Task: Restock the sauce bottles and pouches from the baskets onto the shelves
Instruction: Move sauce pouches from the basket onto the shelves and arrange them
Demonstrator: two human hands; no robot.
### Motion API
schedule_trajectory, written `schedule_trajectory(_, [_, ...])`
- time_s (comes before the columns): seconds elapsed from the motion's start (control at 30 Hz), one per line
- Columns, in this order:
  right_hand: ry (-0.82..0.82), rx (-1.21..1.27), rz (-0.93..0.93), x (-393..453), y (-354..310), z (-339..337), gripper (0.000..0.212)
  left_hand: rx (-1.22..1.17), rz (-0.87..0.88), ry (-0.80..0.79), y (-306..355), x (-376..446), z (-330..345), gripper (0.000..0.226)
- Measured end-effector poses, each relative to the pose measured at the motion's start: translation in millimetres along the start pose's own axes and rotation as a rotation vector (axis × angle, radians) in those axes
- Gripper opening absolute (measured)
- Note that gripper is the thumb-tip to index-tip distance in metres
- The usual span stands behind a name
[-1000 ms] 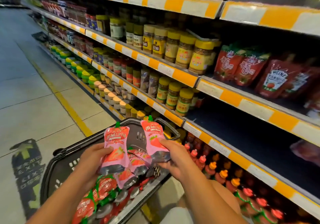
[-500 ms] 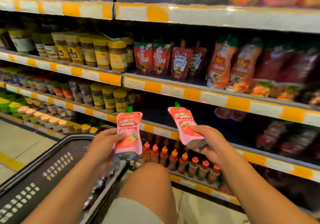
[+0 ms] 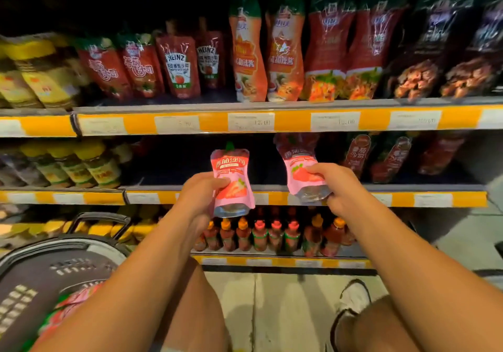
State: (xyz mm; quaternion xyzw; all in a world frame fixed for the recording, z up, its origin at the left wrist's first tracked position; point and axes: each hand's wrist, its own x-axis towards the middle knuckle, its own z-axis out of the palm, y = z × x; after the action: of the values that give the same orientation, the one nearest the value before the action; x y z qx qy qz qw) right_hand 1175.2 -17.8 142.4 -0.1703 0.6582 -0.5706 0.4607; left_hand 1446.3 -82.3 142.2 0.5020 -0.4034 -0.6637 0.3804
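Observation:
My left hand grips a pink tomato-sauce pouch with a green cap, upright in front of the middle shelf's edge. My right hand pinches a second pink pouch whose top leans into the dark gap on that shelf. The black basket sits at the lower left, with more red and pink pouches inside it, partly hidden by my left arm.
The upper shelf holds Heinz and other red sauce pouches. Dark red pouches stand right of the gap. Small capped sauce bottles line the bottom shelf. Yellow-lidded jars stand at the left. My knees and a shoe are below.
Both hands lifted the two pouches out of the basket and carried them right, up to the middle shelf. The view turned from the aisle toward the shelves.

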Motion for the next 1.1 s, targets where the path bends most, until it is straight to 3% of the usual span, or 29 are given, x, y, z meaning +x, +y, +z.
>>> schedule_trajectory(0.17, [0.087,-0.098,-0.08,23,-14,-5,0.029,0.03,0.025,-0.03,8,35,40,0.023])
schedule_trajectory(0.3, [0.157,-0.125,-0.126,37,-16,-4,0.059,0.001,0.047,-0.046,11,61,62,0.038])
schedule_trajectory(0.53, [0.299,-0.205,-0.196,69,-9,13,0.005,0.001,0.061,-0.046,6,100,82,0.046])
schedule_trajectory(0.67, [0.337,-0.315,-0.28,85,-3,23,0.023,0.043,0.143,-0.025,-5,122,82,0.054])
schedule_trajectory(0.83, [0.248,-0.395,-0.425,103,5,30,0.041,0.096,0.227,-0.041,-13,142,79,0.055])
schedule_trajectory(0.97, [0.241,-0.313,-0.519,109,8,30,0.036,0.157,0.306,-0.058,-12,153,86,0.062])
schedule_trajectory(1.1, [0.232,-0.327,-0.529,118,10,29,0.036,0.189,0.37,-0.093,-17,161,87,0.053])
